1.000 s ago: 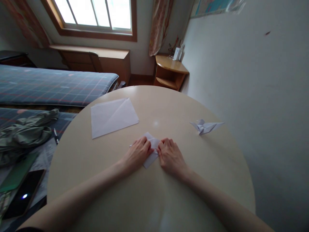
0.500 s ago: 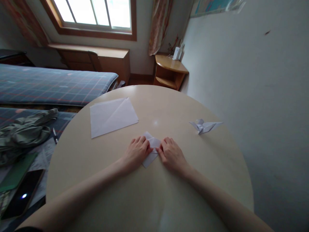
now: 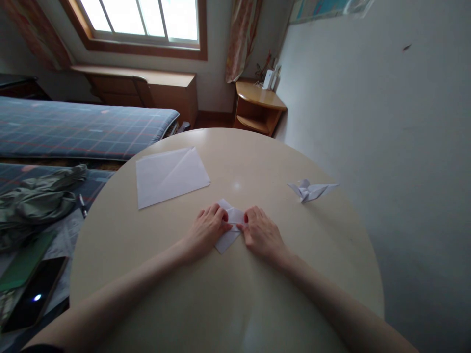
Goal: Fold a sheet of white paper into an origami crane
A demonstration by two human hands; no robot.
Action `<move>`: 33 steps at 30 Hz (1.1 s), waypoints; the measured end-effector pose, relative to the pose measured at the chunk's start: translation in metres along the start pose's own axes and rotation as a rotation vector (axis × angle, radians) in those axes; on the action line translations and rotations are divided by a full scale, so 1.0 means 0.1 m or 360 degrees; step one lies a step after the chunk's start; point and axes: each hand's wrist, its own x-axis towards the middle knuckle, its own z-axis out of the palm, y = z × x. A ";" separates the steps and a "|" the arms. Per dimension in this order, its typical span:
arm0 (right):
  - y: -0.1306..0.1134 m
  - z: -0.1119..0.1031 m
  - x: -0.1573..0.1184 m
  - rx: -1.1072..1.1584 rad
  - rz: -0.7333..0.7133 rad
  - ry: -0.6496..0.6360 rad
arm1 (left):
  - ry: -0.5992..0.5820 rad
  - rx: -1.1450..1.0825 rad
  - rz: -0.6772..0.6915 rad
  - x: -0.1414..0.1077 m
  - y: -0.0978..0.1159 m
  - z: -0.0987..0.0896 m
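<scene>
The room holds a blue plaid mattress along the left, beneath a bright window, and a wooden corner cabinet stands at the far wall. On the left, beyond the table, lie a crumpled green garment and a smartphone. The work surface is a round cream table. On it, well to the right of the hands, sits an origami crane, apparently complete. To the left lies a white paper sheet, judged barely worked, with one diagonal crease and otherwise flat. Between these, near the table's centre, is a folded paper packet, judged part-way: layered and creased, with no neck or wings formed. One corner points toward the person and another toward the table's far side; both hands cover its sides, so its long axis cannot be established. The left hand and right hand lie on it, close together but not touching. Their fingers bear on the packet from above, and whether either hand clamps it cannot be determined.
</scene>
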 end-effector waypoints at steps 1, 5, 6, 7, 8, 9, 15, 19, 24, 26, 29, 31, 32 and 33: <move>0.01 -0.01 0.00 0.0012 -0.0003 -0.0011 | -0.0006 -0.0063 -0.0004 0.00 -0.01 -0.01; 0.05 -0.04 0.01 -0.0047 0.0000 -0.0096 | 0.0017 -0.0213 -0.0017 0.01 -0.05 -0.05; 0.06 -0.05 0.02 -0.0059 0.0014 -0.0120 | 0.0029 -0.0213 -0.0027 0.01 -0.05 -0.06; 0.07 -0.06 0.02 -0.0070 0.0029 -0.0142 | 0.0035 -0.0205 -0.0042 0.02 -0.07 -0.08; 0.08 -0.07 0.02 -0.0081 0.0037 -0.0167 | 0.0034 -0.0193 -0.0057 0.02 -0.08 -0.09; 0.10 -0.07 0.03 -0.0090 0.0034 -0.0193 | 0.0029 -0.0185 -0.0070 0.02 -0.09 -0.11; 0.19 -0.11 0.04 -0.0081 -0.0083 -0.0325 | -0.0010 -0.0217 -0.0092 0.00 -0.20 -0.15; 0.27 -0.14 0.06 0.0005 -0.0142 -0.0333 | -0.0016 -0.0254 -0.0074 -0.02 -0.24 -0.15; 0.40 -0.17 0.10 0.0267 -0.0191 -0.0392 | 0.0068 -0.0268 0.0050 -0.04 -0.24 -0.13; 0.46 -0.15 0.12 0.0384 -0.0228 -0.0392 | 0.0105 -0.0283 0.0176 -0.05 -0.24 -0.10; 0.51 -0.10 0.12 0.0520 -0.0239 -0.0284 | 0.0122 -0.0344 0.0438 -0.07 -0.24 -0.09; 0.51 -0.07 0.11 0.0594 -0.0249 -0.0182 | 0.0071 -0.0352 0.0614 -0.10 -0.23 -0.11; 0.50 -0.06 0.10 0.0625 -0.0269 -0.0143 | 0.0027 -0.0317 0.0691 -0.11 -0.22 -0.12; 0.49 -0.06 0.09 0.0651 -0.0297 -0.0117 | -0.0016 -0.0251 0.0755 -0.12 -0.20 -0.14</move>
